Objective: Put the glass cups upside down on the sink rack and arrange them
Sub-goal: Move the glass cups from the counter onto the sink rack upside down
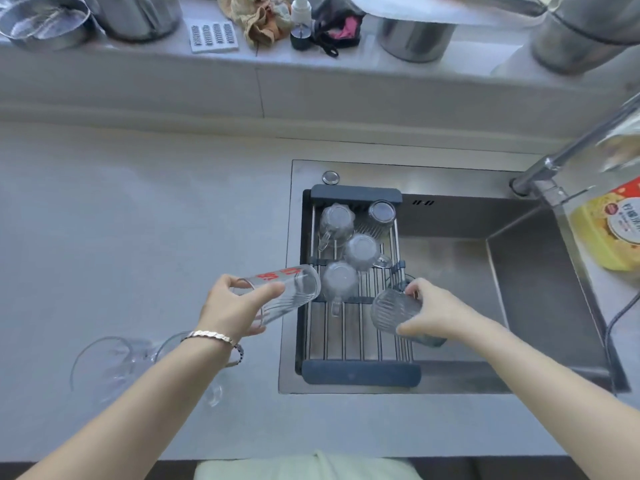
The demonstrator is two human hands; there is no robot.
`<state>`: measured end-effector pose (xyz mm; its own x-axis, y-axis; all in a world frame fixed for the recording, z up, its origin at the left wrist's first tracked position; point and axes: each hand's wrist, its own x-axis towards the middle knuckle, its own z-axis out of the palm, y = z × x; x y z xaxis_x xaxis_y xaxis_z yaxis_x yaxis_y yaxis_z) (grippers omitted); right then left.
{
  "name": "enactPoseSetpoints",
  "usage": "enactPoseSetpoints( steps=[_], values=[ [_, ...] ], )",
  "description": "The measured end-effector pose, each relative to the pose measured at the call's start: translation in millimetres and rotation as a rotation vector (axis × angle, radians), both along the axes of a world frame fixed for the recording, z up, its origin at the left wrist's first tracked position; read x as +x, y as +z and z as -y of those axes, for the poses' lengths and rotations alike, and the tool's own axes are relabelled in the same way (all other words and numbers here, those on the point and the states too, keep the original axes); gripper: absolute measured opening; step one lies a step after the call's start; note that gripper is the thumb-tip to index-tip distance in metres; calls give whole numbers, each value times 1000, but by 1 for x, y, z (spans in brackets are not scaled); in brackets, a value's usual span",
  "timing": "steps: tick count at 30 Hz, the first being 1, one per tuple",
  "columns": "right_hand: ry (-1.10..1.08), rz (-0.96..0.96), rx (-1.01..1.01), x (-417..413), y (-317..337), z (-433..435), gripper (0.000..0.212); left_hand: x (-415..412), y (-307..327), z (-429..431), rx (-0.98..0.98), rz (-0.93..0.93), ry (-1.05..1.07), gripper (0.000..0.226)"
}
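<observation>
We see the left hand (pixel 235 306) wrapped around a tall ribbed glass (pixel 284 292) with red lettering, its long axis tilted, mouth toward the sink rack (pixel 360 372) (over the rack's left edge). The right hand (pixel 433 313) clamps a ribbed glass mug (pixel 391 311) above the rack's right side. Four clear cups (pixel 341 280) stand upside down on the rack.

Red print on clear tumbler (pixel 282 292); dark-blue rack (pixel 360 372); yellow bottle (pixel 606 230).
</observation>
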<state>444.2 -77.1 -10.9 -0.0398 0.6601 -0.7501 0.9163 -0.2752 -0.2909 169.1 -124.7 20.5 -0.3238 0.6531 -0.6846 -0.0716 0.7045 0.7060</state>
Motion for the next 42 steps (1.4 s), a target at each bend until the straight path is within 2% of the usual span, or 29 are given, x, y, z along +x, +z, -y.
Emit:
enactPoseSetpoints(
  steps=[5, 9, 11, 14, 15, 16, 18, 19, 21, 23, 25, 27, 29, 31, 34, 39, 42],
  values=[
    [347, 267, 270, -35, -31, -21, 46, 5, 5, 5, 13, -63, -27, 32],
    [339, 327, 261, -50, -57, -32, 46, 3, 7, 9, 19, -89, -32, 30],
    [322, 334, 275, -50, -59, -30, 51, 1, 7, 12, 15, -92, -46, 40],
    [330, 307, 420, -45, -45, -16, 63, 0, 6, 14, 3, -67, -72, 43],
    [335, 219, 429, -43, -36, -9, 71, 1, 5, 15, -5, -40, -88, 42],
    [310, 46, 374, -42, -25, -1, 80, 2, 5, 15, -12, -8, -109, 43],
    [147, -417, 121, -46, 3, 16, 91, 7, 3, 14, -40, 74, -154, 46],
    [46, -616, 22, -48, 14, 24, 90, 11, 1, 13, -54, 125, -187, 45],
    [-138, -875, 2, -49, 22, 37, 74, 22, 1, 12, -51, 251, -259, 32],
    [-262, -917, 96, -44, 23, 44, 58, 32, 2, 10, -50, 331, -314, 25],
    [-219, -757, 232, -34, 22, 48, 51, 35, -2, 8, -75, 233, -414, 38],
    [-42, -448, 360, -22, 16, 51, 47, 32, -5, 7, -99, -29, -527, 51],
    [94, -186, 381, -16, 6, 55, 45, 28, -6, 9, -73, -154, -531, 45],
    [150, -23, 366, -14, -6, 53, 47, 21, -8, 13, -26, -173, -518, 29],
    [188, 110, 377, -14, -22, 39, 50, 9, -9, 21, 18, -205, -494, 15],
    [359, 248, 357, -21, -46, 30, 54, -6, -8, 32, 30, -223, -434, 23],
    [374, 298, 351, -23, -55, 34, 54, -13, -7, 35, 50, -227, -401, 23]
  ],
)
